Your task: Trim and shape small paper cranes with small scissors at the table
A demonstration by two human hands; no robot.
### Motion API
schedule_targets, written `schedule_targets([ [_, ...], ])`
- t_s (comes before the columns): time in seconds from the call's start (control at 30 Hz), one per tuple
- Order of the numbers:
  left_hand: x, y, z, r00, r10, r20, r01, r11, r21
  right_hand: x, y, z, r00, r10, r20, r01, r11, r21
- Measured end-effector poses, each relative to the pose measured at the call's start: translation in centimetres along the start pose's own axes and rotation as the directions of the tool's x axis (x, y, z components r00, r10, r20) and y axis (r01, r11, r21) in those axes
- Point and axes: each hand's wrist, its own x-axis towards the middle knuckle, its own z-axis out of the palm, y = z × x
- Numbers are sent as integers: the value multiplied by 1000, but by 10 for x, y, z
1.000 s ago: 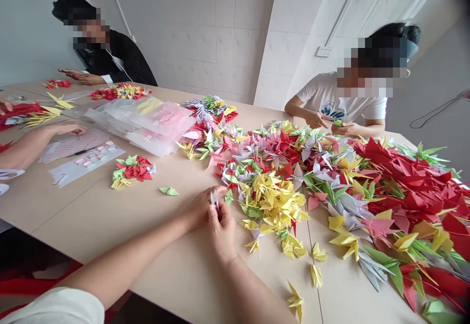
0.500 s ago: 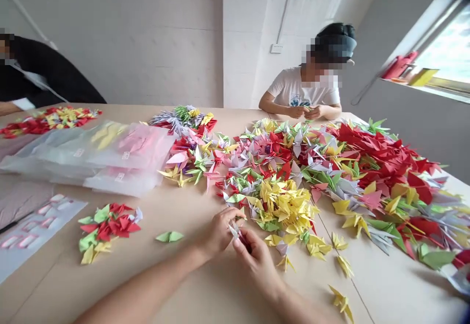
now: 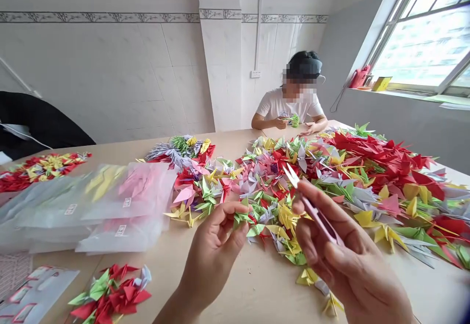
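My left hand [image 3: 211,260] is raised over the table, its thumb and fingers closed on a folded green paper crane [image 3: 240,215]. To the right, my right hand [image 3: 356,260] grips small pink-handled thread snips [image 3: 320,219]. Their two pale blade tips point up and to the left, slightly apart, clear of the crane. Just behind both hands lies a heap of yellow paper cranes [image 3: 288,214], partly covered by my right hand. A smaller group of red, green and lilac cranes [image 3: 127,294] rests at the lower left.
A large pile of red cranes [image 3: 374,152] and mixed colours spreads across the right side. Clear plastic bags [image 3: 106,216] with coloured paper are stacked on the left, above a label sheet [image 3: 55,289]. A co-worker in white [image 3: 288,106] sits opposite; a dark-clothed person [image 3: 40,123] is far left.
My hands, close together before, have moved apart and up. The snips have come away from my left hand and now point upward. The view has tilted up, and the co-worker's hands have separated.
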Motion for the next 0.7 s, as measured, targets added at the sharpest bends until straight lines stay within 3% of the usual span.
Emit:
schedule_targets([
  [0.1,3,-1,-1,998,-19,60,22,999,-46,7,4,9,997,-83,2,83,996,-43],
  [0.2,4,-2,-3,994,-31,103,37,998,-59,11,12,8,998,-64,22,65,996,-60],
  [0.4,6,-5,-1,997,-28,72,34,996,-81,9,7,1,995,-95,-40,91,990,-106],
  [0.6,9,-5,0,997,-26,77,34,994,-101,-5,-1,3,992,-102,75,110,988,-113],
  [0.7,8,-2,-2,996,-36,79,45,992,-118,-4,-4,6,992,-125,28,127,986,-111],
])
